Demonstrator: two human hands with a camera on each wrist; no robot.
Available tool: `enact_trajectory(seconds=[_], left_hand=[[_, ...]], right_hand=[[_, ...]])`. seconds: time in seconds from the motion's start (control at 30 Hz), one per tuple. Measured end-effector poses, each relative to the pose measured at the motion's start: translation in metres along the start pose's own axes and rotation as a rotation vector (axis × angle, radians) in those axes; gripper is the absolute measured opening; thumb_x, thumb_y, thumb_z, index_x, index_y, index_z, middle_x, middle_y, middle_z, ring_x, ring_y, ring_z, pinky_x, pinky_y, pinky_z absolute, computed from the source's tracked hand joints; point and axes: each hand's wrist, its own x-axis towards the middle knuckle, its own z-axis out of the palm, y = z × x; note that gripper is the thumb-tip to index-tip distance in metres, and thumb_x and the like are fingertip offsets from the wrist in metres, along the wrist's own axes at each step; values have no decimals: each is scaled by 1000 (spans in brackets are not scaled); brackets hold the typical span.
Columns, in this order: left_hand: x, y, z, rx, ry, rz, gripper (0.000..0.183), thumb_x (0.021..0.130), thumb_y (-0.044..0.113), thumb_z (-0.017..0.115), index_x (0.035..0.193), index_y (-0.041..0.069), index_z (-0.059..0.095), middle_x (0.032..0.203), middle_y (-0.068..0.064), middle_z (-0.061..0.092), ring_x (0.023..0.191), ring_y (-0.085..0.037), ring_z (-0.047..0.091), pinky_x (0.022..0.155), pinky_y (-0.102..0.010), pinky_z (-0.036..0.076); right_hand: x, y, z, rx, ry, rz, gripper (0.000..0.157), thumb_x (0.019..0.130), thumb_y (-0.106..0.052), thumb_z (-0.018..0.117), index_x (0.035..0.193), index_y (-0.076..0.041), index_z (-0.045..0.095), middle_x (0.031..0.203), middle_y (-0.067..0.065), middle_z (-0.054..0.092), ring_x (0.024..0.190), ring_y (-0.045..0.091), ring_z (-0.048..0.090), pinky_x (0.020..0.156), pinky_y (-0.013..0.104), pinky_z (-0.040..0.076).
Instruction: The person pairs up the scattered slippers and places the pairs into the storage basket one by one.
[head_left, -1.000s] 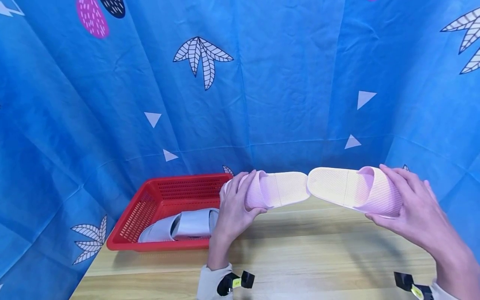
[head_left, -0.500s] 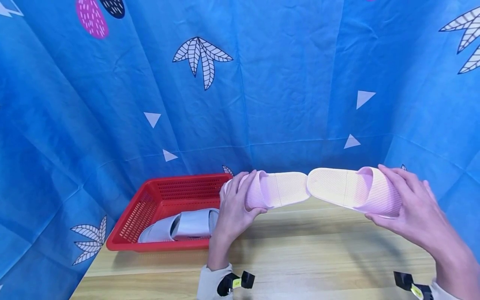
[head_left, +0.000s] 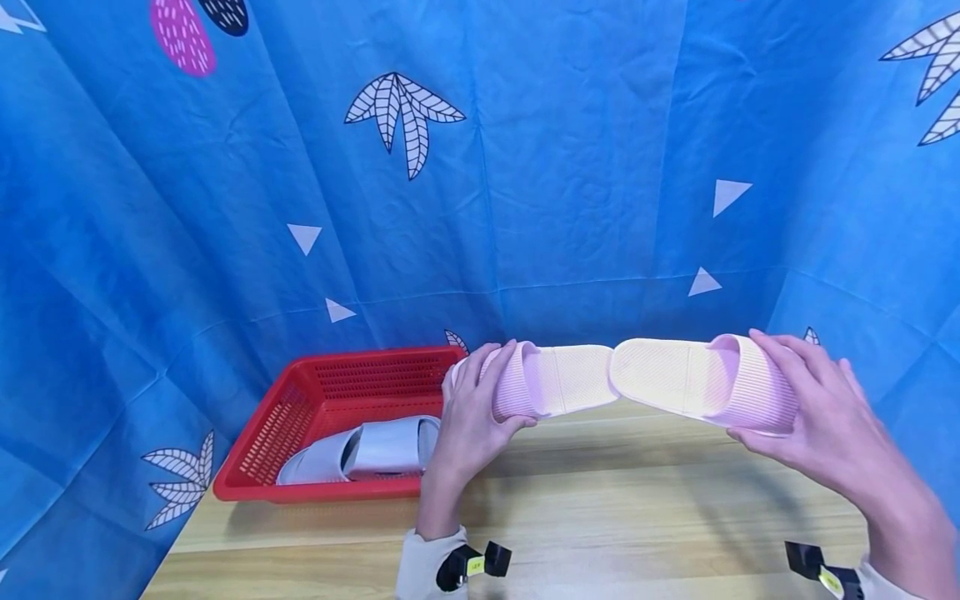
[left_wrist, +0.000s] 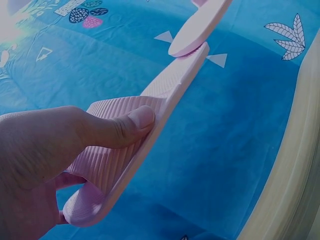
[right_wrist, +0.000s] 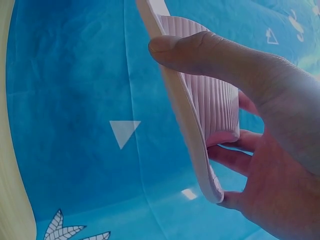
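My left hand grips a pink slide slipper by its ribbed strap, the thumb lying along the near edge in the left wrist view. A matching slipper is in my right hand, also held round the strap. Both are raised above the table, soles down, toes pointing outward. Their heel ends meet in the middle, the right heel overlapping the left one. In the right wrist view the thumb presses the slipper's side while fingers curl behind its toe.
A red basket stands at the table's left, behind my left hand, with grey slippers lying in it. The wooden table reaches back to a blue patterned curtain, which also hangs at both sides.
The right slipper and hand have shifted slightly left, so the heels overlap a little more. My left hand has moved barely to the right. Both grips are unchanged.
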Motion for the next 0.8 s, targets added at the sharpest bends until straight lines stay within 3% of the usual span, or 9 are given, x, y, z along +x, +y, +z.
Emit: enact_trajectory(seconds=[0.5,0.8], left_hand=[[0,2,1,-12,-3,14,102,61,43,87,147,29,33,140,-4,42,129,-17,34,105,-54,23],[0,3,1,-11,-5,13,103,60,43,87,147,30,33,141,-1,41,129,-16,33,104,-53,25]], right_hand=[[1,-4,3,-5,-16,-32,117,44,-22,93,146,-20,37,131,21,42,116,45,36,105,67,0],[1,-7,4,14,-40,-22,116,46,-23,93,147,-21,36,133,19,41,122,45,33,107,64,-2]])
